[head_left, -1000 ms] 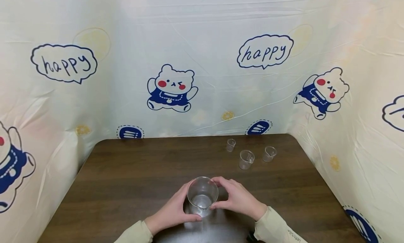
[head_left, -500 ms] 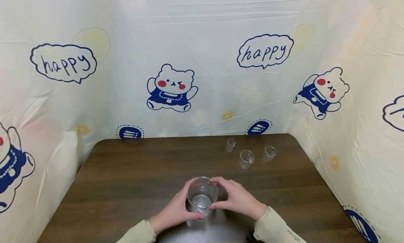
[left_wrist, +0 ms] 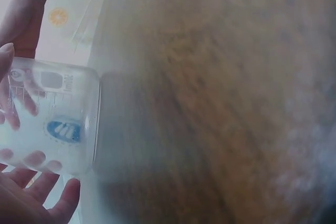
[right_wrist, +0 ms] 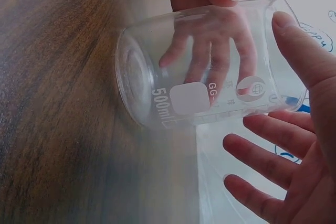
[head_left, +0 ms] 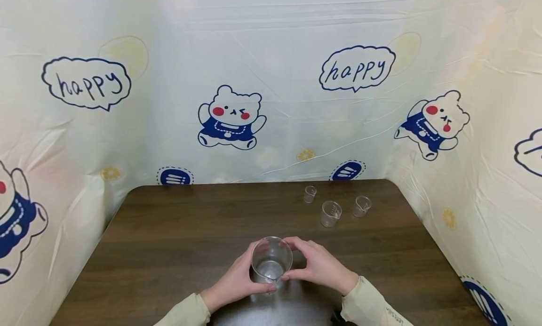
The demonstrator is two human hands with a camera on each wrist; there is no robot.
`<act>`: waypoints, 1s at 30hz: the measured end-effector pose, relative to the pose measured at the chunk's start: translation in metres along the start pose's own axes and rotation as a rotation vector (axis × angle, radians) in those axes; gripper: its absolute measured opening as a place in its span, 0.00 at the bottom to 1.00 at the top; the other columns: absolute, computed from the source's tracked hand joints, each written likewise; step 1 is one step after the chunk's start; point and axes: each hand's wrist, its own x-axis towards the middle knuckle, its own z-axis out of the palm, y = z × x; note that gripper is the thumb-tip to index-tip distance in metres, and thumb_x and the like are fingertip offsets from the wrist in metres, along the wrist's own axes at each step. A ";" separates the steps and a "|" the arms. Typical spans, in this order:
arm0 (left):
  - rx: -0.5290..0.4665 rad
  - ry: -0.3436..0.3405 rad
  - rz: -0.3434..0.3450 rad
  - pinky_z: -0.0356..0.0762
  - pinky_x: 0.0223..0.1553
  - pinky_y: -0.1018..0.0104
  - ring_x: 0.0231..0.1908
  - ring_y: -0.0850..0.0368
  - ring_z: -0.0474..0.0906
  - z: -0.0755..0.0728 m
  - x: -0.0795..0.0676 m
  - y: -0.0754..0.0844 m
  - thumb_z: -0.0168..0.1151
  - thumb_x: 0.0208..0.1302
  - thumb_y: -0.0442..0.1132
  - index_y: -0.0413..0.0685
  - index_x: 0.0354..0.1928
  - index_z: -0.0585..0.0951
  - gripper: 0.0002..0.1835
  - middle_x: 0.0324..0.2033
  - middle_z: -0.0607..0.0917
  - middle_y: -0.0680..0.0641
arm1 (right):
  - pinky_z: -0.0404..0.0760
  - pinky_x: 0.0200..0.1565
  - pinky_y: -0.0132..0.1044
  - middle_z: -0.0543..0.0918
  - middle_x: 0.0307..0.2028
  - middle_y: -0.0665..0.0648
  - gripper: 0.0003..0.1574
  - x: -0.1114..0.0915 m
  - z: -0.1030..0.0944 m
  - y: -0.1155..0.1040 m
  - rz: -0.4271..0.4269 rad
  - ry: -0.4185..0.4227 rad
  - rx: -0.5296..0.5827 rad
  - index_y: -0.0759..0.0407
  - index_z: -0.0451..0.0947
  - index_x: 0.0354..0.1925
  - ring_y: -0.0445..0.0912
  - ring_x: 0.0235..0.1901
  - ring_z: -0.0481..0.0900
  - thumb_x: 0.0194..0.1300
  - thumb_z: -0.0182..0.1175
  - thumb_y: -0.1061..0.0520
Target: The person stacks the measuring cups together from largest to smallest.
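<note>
A clear glass beaker (head_left: 272, 260) marked 500ml (right_wrist: 189, 98) stands upright between both hands near the front middle of the table (head_left: 178, 241). My left hand (head_left: 235, 282) grips its left side, the thumb reaching across the near side below the spout. On the right, my right hand (head_left: 321, 268) holds the rim area between thumb and index finger. Its other fingers spread apart beside the glass in the right wrist view. The beaker looks empty. Whether its base touches the table, I cannot tell.
Three smaller clear beakers stand toward the back right: a tiny one (head_left: 310, 194), a larger one (head_left: 330, 214) and another (head_left: 362, 207) at the right. Printed cloth (head_left: 288, 128) surrounds the table on three sides. A small dark object (head_left: 337, 317) shows by the right sleeve.
My left hand has shifted slightly to the right, its thumb reaching further across the beaker's near side. The right hand and the beaker have barely moved.
</note>
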 end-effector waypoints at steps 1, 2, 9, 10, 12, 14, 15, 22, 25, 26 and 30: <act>0.001 0.000 -0.001 0.74 0.64 0.52 0.63 0.54 0.75 0.000 0.000 0.000 0.83 0.50 0.58 0.58 0.76 0.63 0.55 0.66 0.77 0.54 | 0.82 0.56 0.46 0.85 0.56 0.45 0.45 0.000 -0.001 0.000 -0.004 -0.001 -0.001 0.48 0.74 0.66 0.42 0.54 0.83 0.58 0.75 0.32; 0.001 0.001 0.002 0.74 0.64 0.51 0.63 0.53 0.75 0.000 0.000 0.000 0.83 0.50 0.58 0.57 0.76 0.63 0.54 0.66 0.77 0.53 | 0.82 0.56 0.46 0.85 0.56 0.45 0.45 0.000 -0.001 0.001 -0.013 -0.001 -0.003 0.48 0.74 0.66 0.41 0.54 0.83 0.58 0.74 0.32; 0.019 0.014 0.028 0.74 0.64 0.51 0.63 0.51 0.76 0.001 0.001 -0.001 0.83 0.50 0.58 0.56 0.75 0.64 0.53 0.65 0.77 0.53 | 0.81 0.58 0.47 0.84 0.57 0.43 0.46 -0.001 -0.014 0.005 -0.066 -0.025 -0.035 0.48 0.73 0.69 0.43 0.56 0.82 0.59 0.74 0.34; 0.021 0.016 0.033 0.74 0.64 0.52 0.63 0.52 0.76 0.001 0.001 -0.001 0.83 0.50 0.58 0.56 0.75 0.64 0.53 0.65 0.77 0.53 | 0.80 0.59 0.47 0.84 0.58 0.43 0.46 -0.002 -0.017 0.005 -0.067 -0.036 -0.046 0.48 0.72 0.70 0.43 0.56 0.82 0.59 0.74 0.34; 0.025 0.019 0.038 0.74 0.64 0.53 0.63 0.53 0.76 0.001 0.001 -0.001 0.84 0.50 0.57 0.56 0.75 0.64 0.53 0.65 0.78 0.53 | 0.80 0.60 0.48 0.83 0.59 0.45 0.46 -0.003 -0.024 0.007 -0.066 -0.062 -0.070 0.50 0.72 0.71 0.43 0.57 0.82 0.62 0.74 0.36; 0.026 0.021 0.037 0.74 0.64 0.54 0.63 0.54 0.76 0.001 0.000 -0.001 0.84 0.49 0.58 0.57 0.74 0.64 0.53 0.65 0.78 0.54 | 0.80 0.60 0.47 0.83 0.60 0.47 0.44 -0.003 -0.030 0.009 -0.065 -0.080 -0.093 0.52 0.73 0.70 0.44 0.58 0.81 0.64 0.73 0.38; 0.029 0.023 0.037 0.74 0.64 0.54 0.63 0.54 0.76 0.001 0.000 -0.001 0.84 0.49 0.58 0.57 0.74 0.64 0.53 0.65 0.78 0.54 | 0.80 0.60 0.47 0.83 0.61 0.48 0.42 -0.003 -0.033 0.010 -0.066 -0.084 -0.106 0.52 0.73 0.70 0.44 0.58 0.81 0.65 0.73 0.39; 0.032 0.029 0.025 0.73 0.65 0.56 0.64 0.55 0.76 0.000 0.001 -0.004 0.84 0.48 0.59 0.58 0.74 0.65 0.54 0.65 0.79 0.54 | 0.80 0.60 0.47 0.84 0.61 0.51 0.32 -0.003 -0.054 0.021 -0.067 -0.047 -0.217 0.54 0.76 0.67 0.46 0.58 0.82 0.69 0.70 0.49; 0.038 0.026 0.027 0.74 0.65 0.56 0.63 0.54 0.76 0.000 0.001 -0.003 0.84 0.49 0.59 0.57 0.75 0.65 0.54 0.65 0.79 0.54 | 0.81 0.59 0.48 0.85 0.58 0.53 0.30 -0.002 -0.063 0.029 -0.102 -0.022 -0.287 0.57 0.78 0.65 0.48 0.58 0.83 0.68 0.71 0.52; 0.039 0.024 0.023 0.74 0.65 0.56 0.64 0.54 0.76 0.000 0.001 -0.003 0.84 0.49 0.59 0.57 0.75 0.65 0.54 0.65 0.79 0.54 | 0.81 0.59 0.48 0.85 0.58 0.53 0.30 -0.001 -0.065 0.032 -0.115 -0.015 -0.314 0.58 0.79 0.64 0.48 0.57 0.83 0.68 0.72 0.52; 0.034 0.016 0.011 0.73 0.65 0.55 0.64 0.53 0.76 -0.001 0.000 -0.003 0.83 0.49 0.60 0.57 0.75 0.65 0.54 0.65 0.78 0.54 | 0.81 0.58 0.48 0.86 0.56 0.55 0.27 0.002 -0.078 0.040 -0.158 -0.007 -0.418 0.60 0.80 0.61 0.50 0.56 0.84 0.66 0.72 0.55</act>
